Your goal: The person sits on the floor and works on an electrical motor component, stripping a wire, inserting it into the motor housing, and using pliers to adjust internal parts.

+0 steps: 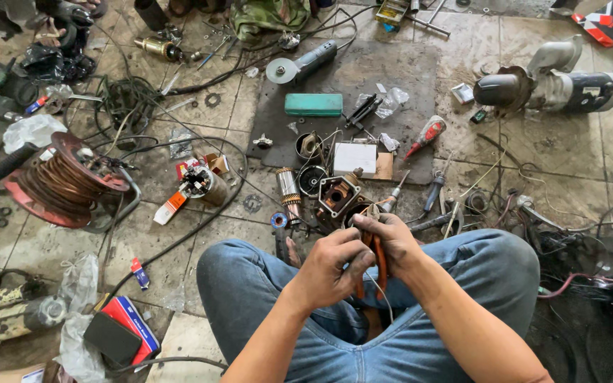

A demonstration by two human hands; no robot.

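I sit cross-legged in blue jeans on a tiled floor. My left hand [331,266] and my right hand [390,241] meet above my lap. My right hand grips orange-handled pliers [377,266], whose handles run down between both hands. My left hand pinches a thin pale wire [384,294] that trails down over my knee. The pliers' jaws point toward a square motor stator [337,196] on the floor just ahead. A copper-wound armature [289,190] lies to the stator's left.
A red spool of copper wire [65,181] stands at left. An angle grinder [306,64] and a green case [313,104] lie on a dark mat. A large grey power tool [548,85] is at right. Screwdrivers, cables and small parts litter the floor.
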